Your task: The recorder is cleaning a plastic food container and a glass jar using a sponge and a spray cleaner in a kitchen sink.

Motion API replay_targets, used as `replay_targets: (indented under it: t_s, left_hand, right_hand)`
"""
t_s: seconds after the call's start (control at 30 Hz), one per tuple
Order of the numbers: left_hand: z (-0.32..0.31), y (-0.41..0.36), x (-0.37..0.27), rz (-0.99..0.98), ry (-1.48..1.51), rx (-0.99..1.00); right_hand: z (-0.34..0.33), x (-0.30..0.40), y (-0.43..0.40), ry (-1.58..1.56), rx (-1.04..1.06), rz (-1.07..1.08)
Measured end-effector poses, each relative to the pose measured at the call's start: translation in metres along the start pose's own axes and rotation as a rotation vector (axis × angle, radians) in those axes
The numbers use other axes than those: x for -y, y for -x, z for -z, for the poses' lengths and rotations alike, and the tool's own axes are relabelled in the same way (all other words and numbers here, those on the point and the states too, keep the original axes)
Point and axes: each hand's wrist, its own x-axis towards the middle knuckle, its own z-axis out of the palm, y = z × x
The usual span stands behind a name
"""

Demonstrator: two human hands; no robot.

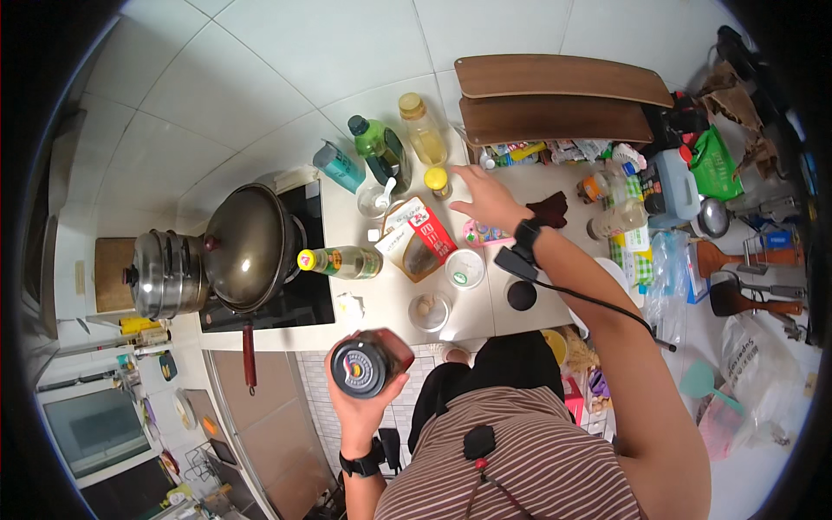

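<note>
My left hand [364, 403] is closed around a glass jar with a dark lid [359, 368], held in front of the counter's edge. My right hand [484, 195] reaches over the counter with fingers spread and holds nothing. Beside its fingertips stands a small jar with a yellow lid [437, 179]. Behind that are a bottle of yellowish liquid [426, 140] and a green bottle with a dark cap [383, 153]. An opened red and white food packet [419, 239] lies mid-counter, near a round white-lided tub [465, 268] and a clear bowl [429, 311].
A lidded wok [244, 250] sits on the black cooktop [312, 286], beside a steel steamer pot [166, 273]. A yellow-capped bottle [344, 261] stands near the cooktop. Bottles, a blue-grey jug [669, 188] and packets crowd the right side. Wooden boards [559, 97] are along the wall.
</note>
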Motion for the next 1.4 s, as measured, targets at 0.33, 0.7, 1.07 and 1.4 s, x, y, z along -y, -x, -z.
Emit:
replay_targets:
  t_s: [0.33,0.7,1.07,1.4]
  left_hand:
    - [-0.002,0.061,0.020,0.266,0.031,-0.277]
    - [0.040,0.108,0.046,0.252,0.072,-0.462]
    - [0.150,0.290,0.129,0.190,0.204,-0.732]
    - [0.233,0.462,0.215,0.370,0.140,-1.198]
  right_hand:
    - [-0.052,-0.018,-0.049,0.036,0.015,-0.132]
    - [0.058,0.140,0.049,-0.227,-0.367,0.208]
    - [-0.044,0.411,0.179,-0.326,-0.200,0.845]
    - [-0.213,0.621,0.288,-0.698,0.122,1.078]
